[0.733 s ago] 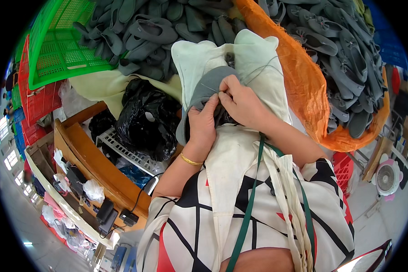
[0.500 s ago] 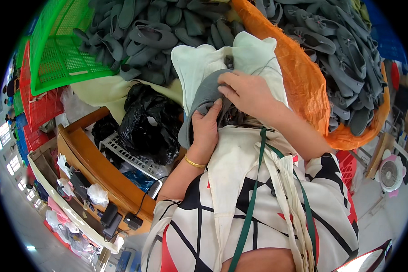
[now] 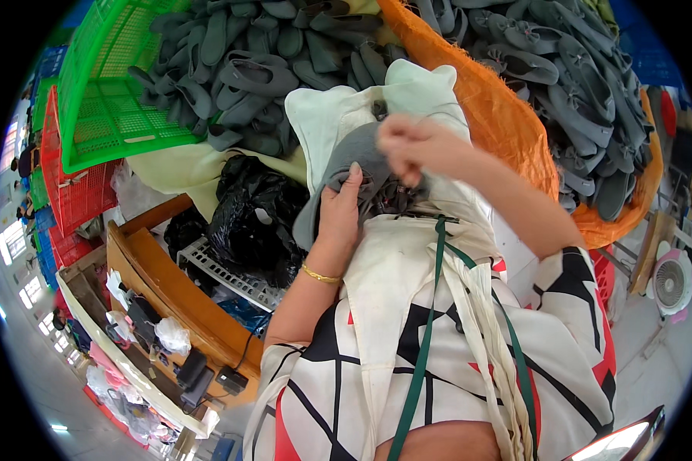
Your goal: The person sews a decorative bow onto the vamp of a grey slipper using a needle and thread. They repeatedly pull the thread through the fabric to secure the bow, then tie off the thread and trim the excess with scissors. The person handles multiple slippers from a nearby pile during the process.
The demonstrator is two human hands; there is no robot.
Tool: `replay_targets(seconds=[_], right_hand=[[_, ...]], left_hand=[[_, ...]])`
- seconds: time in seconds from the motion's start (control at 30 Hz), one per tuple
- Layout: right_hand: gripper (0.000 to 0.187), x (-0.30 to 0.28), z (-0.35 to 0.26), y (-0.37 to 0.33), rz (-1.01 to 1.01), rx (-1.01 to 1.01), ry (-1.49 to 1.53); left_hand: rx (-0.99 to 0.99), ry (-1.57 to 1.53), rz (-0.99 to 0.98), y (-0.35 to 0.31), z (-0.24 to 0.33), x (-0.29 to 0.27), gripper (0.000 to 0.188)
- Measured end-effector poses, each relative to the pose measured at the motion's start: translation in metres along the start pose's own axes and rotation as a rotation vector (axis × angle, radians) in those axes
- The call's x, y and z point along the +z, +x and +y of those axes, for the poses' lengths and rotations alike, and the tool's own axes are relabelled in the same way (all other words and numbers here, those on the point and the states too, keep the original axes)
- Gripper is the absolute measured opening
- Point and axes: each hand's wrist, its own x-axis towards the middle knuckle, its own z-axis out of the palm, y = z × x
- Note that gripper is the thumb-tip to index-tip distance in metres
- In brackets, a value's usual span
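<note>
A grey cloth shoe (image 3: 352, 150) is in my left hand (image 3: 338, 215), tilted over my lap, with the thumb pressed on its edge and the fingers wrapped beneath. My right hand (image 3: 427, 147) is just right of the shoe, smeared by motion, its fingers curled in as in a pinch. Whatever sits between those fingertips is too blurred to make out. Under both hands lies a white padded cloth (image 3: 307, 115). Small dark pieces (image 3: 396, 198) rest on it below the right hand.
Many grey shoes (image 3: 257, 73) are heaped at the far side beside a green basket (image 3: 115, 123). An orange sack (image 3: 507, 131) at right holds more shoes. On the left are a black plastic bag (image 3: 254, 215) and a wooden drawer (image 3: 177, 292); a fan (image 3: 671, 276) stands far right.
My right hand has come off the shoe's upper edge and moved slightly right, its fingers now curled and blurred. The left hand keeps its hold on the shoe, shifted a little left and down.
</note>
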Motion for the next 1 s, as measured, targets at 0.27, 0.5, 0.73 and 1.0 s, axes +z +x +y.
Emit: replay_targets(seconds=[0.27, 0.5, 0.73, 1.0], right_hand=[[0.007, -0.314, -0.057, -0.201, 1.100, -0.902, 0.786], [0.010, -0.309, -0.009, -0.289, 1.844, -0.746, -0.022], [0.023, -0.093, 0.074, -0.117, 0.610, -0.362, -0.372], [0.016, -0.014, 0.077, -0.086, 0.283, -0.349, -0.803]], left_hand=[[0.257, 0.993, -0.279, 0.040, 0.065, 0.006, 0.045], [0.159, 1.415, -0.709, 0.055, 0.067, 0.057, 0.037], [0.834, 1.420, -0.643, 0.037, 0.036, 0.050, 0.032], [0.071, 0.993, -0.442, 0.015, 0.020, 0.003, 0.022]])
